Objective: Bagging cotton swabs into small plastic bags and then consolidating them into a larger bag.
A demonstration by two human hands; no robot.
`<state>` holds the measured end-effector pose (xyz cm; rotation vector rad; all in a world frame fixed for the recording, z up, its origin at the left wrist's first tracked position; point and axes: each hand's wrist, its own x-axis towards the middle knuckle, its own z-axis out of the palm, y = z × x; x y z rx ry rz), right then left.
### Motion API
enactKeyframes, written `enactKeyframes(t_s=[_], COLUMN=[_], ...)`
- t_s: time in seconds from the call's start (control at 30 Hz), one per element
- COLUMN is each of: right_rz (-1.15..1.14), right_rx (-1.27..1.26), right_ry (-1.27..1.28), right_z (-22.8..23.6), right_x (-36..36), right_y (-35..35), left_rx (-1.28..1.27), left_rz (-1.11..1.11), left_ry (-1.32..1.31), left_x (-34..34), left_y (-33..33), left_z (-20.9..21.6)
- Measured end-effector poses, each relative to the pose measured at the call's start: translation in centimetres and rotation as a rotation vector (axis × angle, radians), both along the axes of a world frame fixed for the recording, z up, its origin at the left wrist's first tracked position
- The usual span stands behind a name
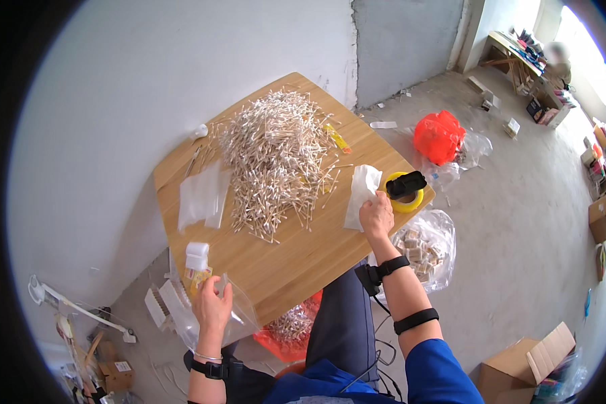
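Note:
At the table's right side my right hand is closed, its fingers pinching the edge of a crumpled white tissue. By the near left edge my left hand is held with thumb and fingers apart, over a clear plastic bag. Whether it touches the bag is hard to tell. Just beyond that hand lie a white plastic container and a yellow printed packet. A large heap of cotton swabs covers the table's middle. Translucent plastic bags lie left of the heap.
On the wooden table, a black device rests over a yellow tape roll. Below stand a bag of small packs and a red bag of swabs. A red bag and an open carton are on the floor.

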<state>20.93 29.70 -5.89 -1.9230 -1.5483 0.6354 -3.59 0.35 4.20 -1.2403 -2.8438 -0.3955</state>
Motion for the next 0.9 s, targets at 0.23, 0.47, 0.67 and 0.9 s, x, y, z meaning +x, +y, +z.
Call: enactKeyframes(t_s=[0.23,0.47,0.67,0.9], right_rz=[0.041,0.044,0.075,0.400], right_rx=[-0.050,0.298,0.526,0.357], right_ry=[-0.069,-0.120,-0.269,-0.307], right_z=[0.6,0.9,0.0,-0.4], right_x=[-0.5,1.5,8.4,10.9], right_y=[0.2,-2.0,0.9,1.4], left_rx=[0.072,0.013,-0.085,-0.203], left_rz=[-0.299,-0.802,-1.031,-1.006], left_ry=[-0.062,-0.271,-0.136,-0.203], left_x=[2.8,9.7,14.8,16.6], left_y=[3.4,11.6,18.3,21.8], left_z=[1.1,-1.5,-4.5,-8.0])
